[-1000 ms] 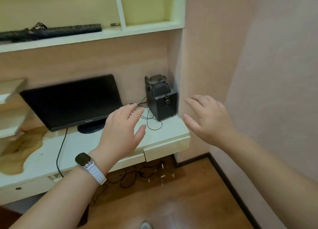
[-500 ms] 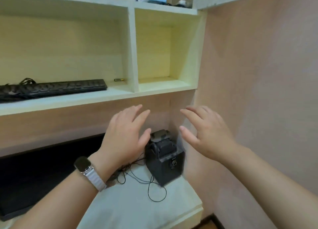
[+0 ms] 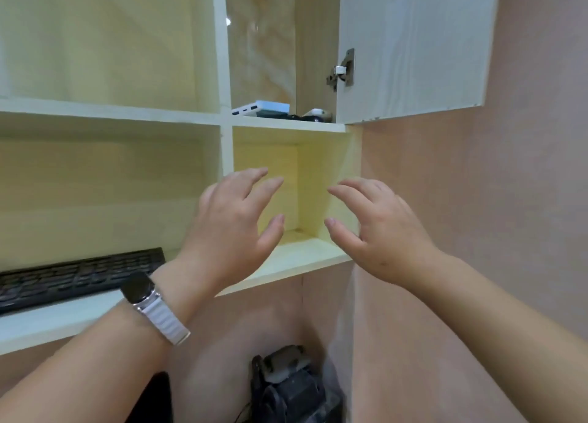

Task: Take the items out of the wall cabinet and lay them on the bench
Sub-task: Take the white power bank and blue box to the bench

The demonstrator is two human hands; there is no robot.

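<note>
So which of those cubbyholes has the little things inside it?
The upper right cubby, beside the open door. A white power bank and small gadgets lie there. The cubby below it looks bare.

Shelf (image 3: pixel 286 124) with power bank (image 3: pixel 261 108)

Bright even light, soft blur, wide-angle bowing

The wall cabinet (image 3: pixel 410 50) hangs with its door open. A white power bank (image 3: pixel 259 108) lies flat on its shelf. Small dark and white items (image 3: pixel 313 114) sit just beside it.
</note>
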